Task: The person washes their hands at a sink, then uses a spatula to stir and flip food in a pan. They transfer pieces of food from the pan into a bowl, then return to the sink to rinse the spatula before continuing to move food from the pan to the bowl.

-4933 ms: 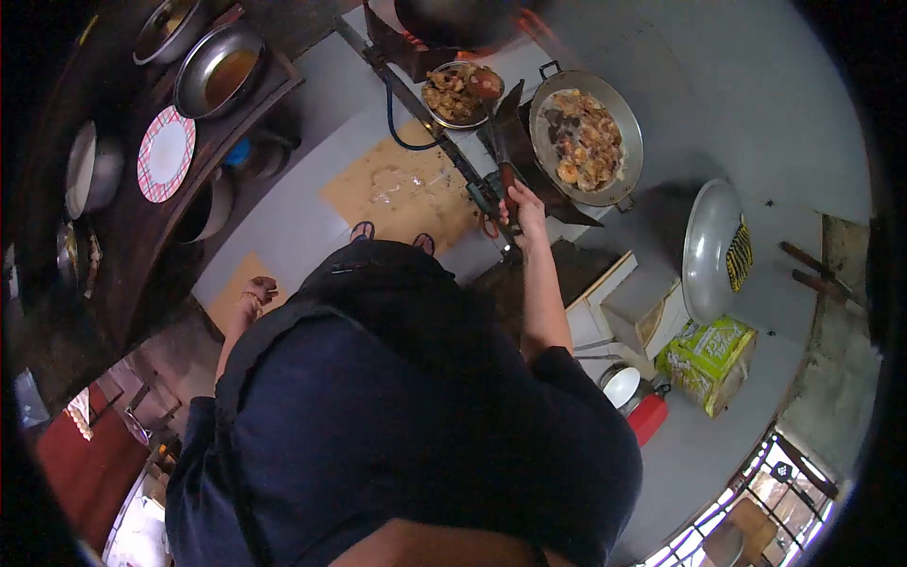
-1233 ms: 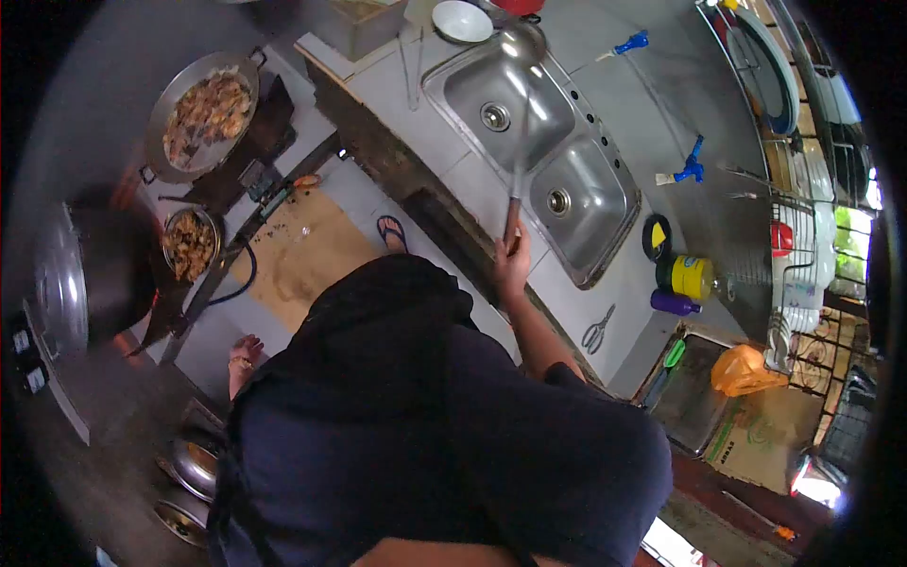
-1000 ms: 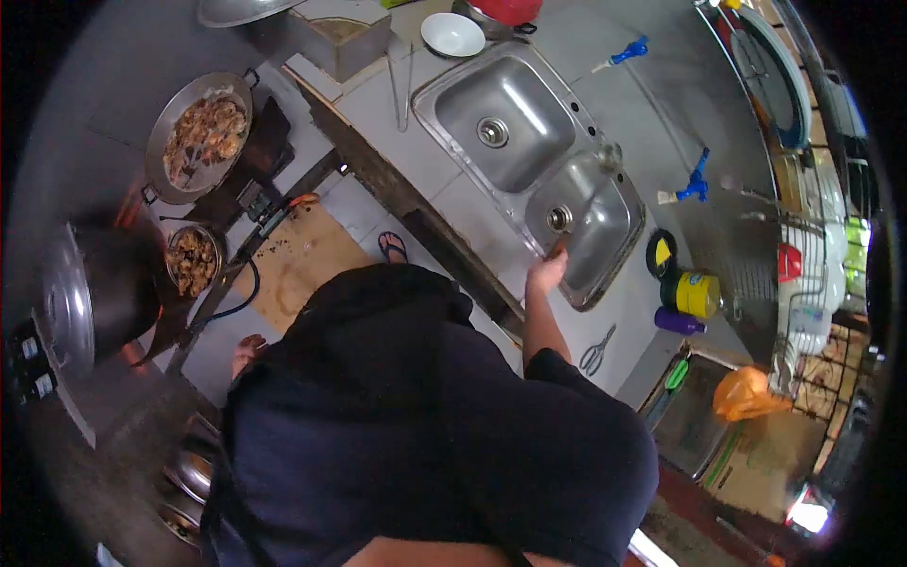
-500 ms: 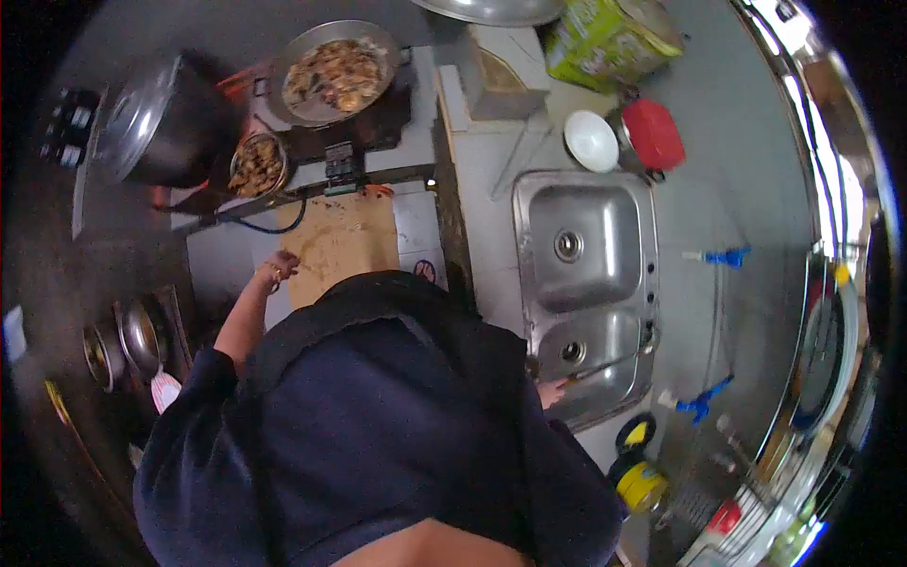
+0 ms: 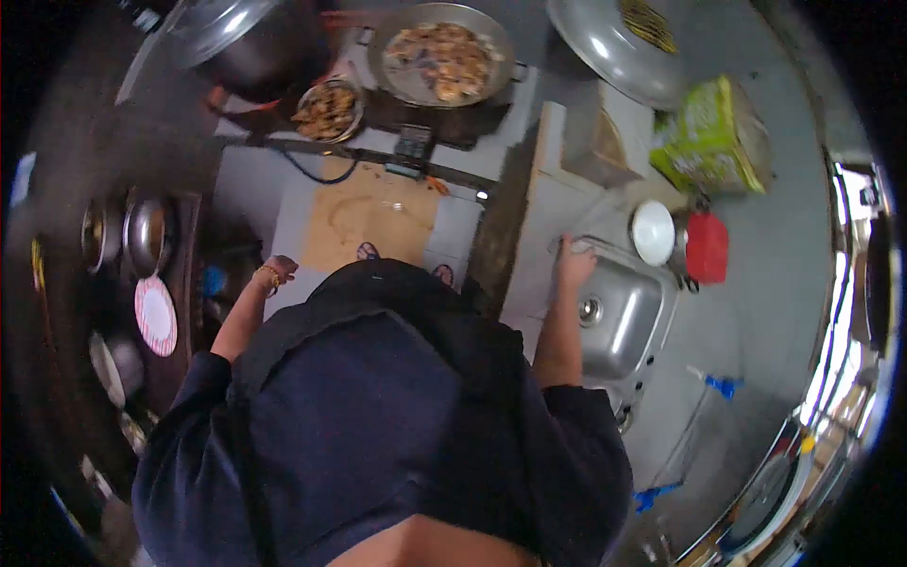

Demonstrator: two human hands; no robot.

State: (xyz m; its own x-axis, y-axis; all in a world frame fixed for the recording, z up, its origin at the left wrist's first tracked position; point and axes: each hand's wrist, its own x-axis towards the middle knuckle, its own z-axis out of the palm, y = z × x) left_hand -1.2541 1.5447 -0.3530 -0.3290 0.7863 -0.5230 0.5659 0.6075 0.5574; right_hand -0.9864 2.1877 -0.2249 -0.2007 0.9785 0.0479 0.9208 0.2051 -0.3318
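Note:
My left hand (image 5: 278, 270), with a bracelet at its wrist, hangs beside my body over the floor. Its fingers are loosely apart and hold nothing. At the near-left corner of the steel sink (image 5: 635, 326), my right hand (image 5: 574, 265) reaches forward, its fingers bent around something pale and thin that I cannot make out. A white bowl (image 5: 653, 232) stands just beyond the sink, beside a red item (image 5: 706, 248) on a dark pot. Ahead, a wide pan (image 5: 441, 55) of browned food pieces sits on the stove, with a smaller bowl of food (image 5: 330, 111) next to it.
A large lidded pot (image 5: 255, 47) stands at the far left. A big metal lid (image 5: 619, 42) and a green bag (image 5: 709, 137) lie beyond the sink. Cardboard (image 5: 368, 213) covers part of the floor. Pans and a striped plate (image 5: 155, 317) are at left.
My right hand has moved forward from the near basin to the sink's corner; the long-handled utensil it held is out of sight. The view has shifted, and my left hand stays low.

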